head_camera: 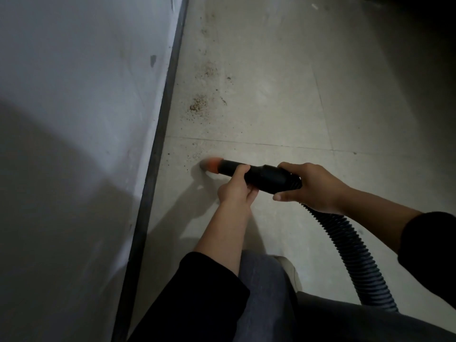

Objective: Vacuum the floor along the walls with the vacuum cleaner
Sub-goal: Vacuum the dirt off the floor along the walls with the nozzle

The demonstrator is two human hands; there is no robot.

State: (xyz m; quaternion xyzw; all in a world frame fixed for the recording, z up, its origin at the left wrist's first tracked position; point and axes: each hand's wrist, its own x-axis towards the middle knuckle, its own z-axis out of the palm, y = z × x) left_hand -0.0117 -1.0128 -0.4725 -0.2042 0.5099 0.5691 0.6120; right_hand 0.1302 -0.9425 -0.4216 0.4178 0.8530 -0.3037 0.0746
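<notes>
Black vacuum wand (259, 176), orange nozzle tip (212, 164) blurred, low over pale tiled floor (271, 107) near dark skirting (158, 134) of wall (74, 82).

Head view only. Left hand (235, 188) wrapped closed around wand, forward grip, nearer the tip. Right hand (313, 186) closed around rear collar where ribbed hose (345, 245) joins. Long axis roughly level, tip pointing left toward skirting, just short of it. Brown debris (198, 104) well ahead along skirting, beyond tile joint, not yet collected. Likely next: advance tip forward, parallel to wall.

Orange nozzle tip (211, 165) blurred — ribbed hose (355, 257) cut off below.
</notes>
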